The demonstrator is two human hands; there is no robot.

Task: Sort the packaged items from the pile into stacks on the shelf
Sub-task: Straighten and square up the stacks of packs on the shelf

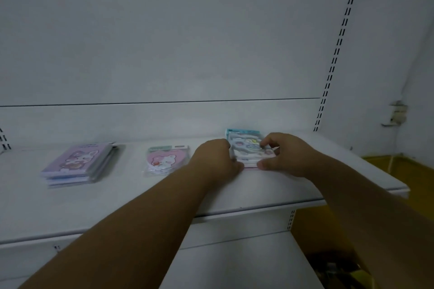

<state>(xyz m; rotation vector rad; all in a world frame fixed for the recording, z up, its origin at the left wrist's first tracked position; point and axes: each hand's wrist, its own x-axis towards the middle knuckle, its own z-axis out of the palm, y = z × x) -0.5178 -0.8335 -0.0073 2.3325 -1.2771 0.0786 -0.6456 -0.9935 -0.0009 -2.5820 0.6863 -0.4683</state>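
Three stacks of packaged items lie on the white shelf (117, 206). A purple stack with a bunny picture (77, 164) sits at the left. A pink heart-shaped packet stack (164, 159) lies in the middle. At the right is a blue-topped stack (246, 148). My left hand (213, 159) presses against that stack's left side and my right hand (284, 155) grips its right side, thumb at the front edge. Both hands touch the stack, which rests on the shelf. The pile itself is out of view.
The shelf's white back panel (187, 42) rises behind the stacks, with a slotted upright (338, 49) at the right. A lower shelf (234, 265) shows below. Yellow flooring (404, 166) lies past the shelf's right end.
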